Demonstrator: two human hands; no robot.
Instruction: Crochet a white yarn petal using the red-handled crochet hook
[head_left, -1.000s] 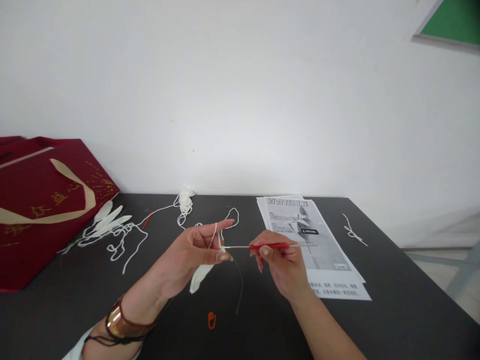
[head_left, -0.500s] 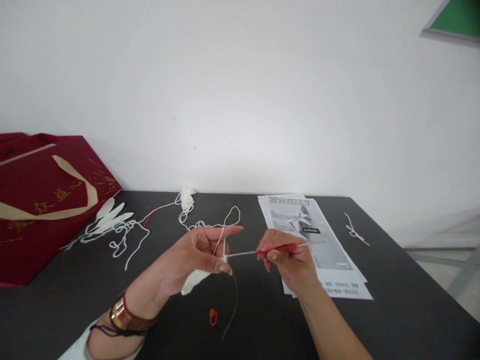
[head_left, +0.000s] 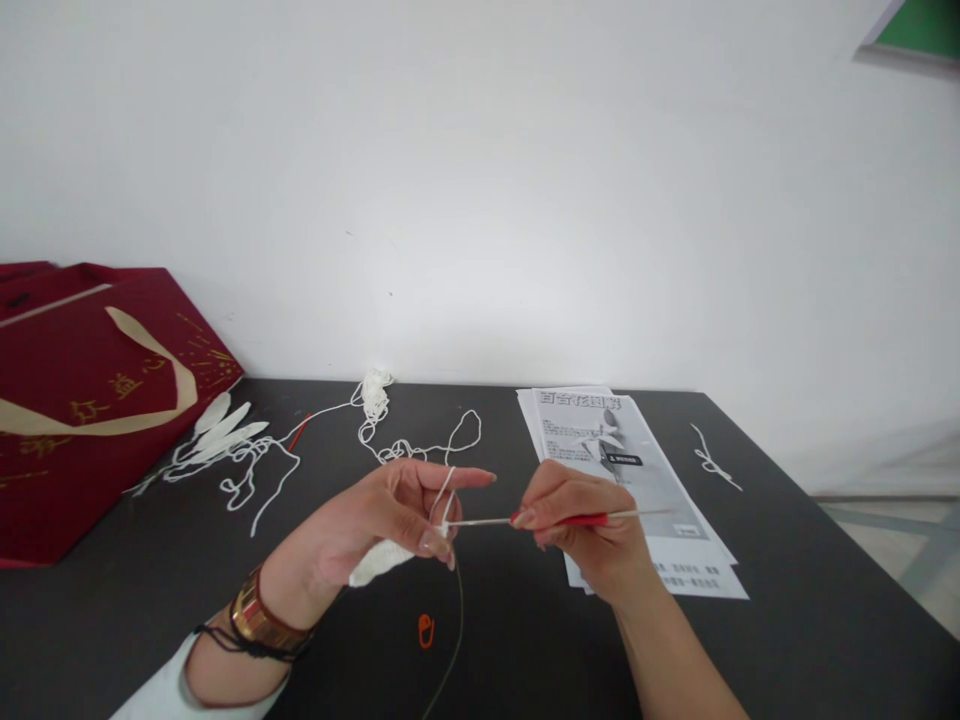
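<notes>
My left hand (head_left: 397, 515) pinches a white crochet piece (head_left: 381, 562) between thumb and fingers, its index finger stretched out with white yarn (head_left: 448, 480) looped over it. In my right hand (head_left: 585, 515) is a crochet hook (head_left: 581, 520) with a red grip, held nearly level. Its metal tip meets the top of the crochet piece by my left fingertips; the exact stitch is too small to make out. A thin dark strand (head_left: 460, 630) hangs down from the piece. Below it on the table lies an orange stitch marker (head_left: 426, 631).
White crocheted petals (head_left: 225, 430) with loose tails lie at the left, near a red stick (head_left: 300, 432) and a dark red bag (head_left: 97, 400). A heap of white yarn (head_left: 375, 390) rests by the wall. Printed sheets (head_left: 645, 450) and a short knotted yarn piece (head_left: 712, 460) are at the right.
The hook has turned more level and its tip sits slightly lower. My left hand has shifted a little left with the crochet piece; my right hand has turned over the grip.
</notes>
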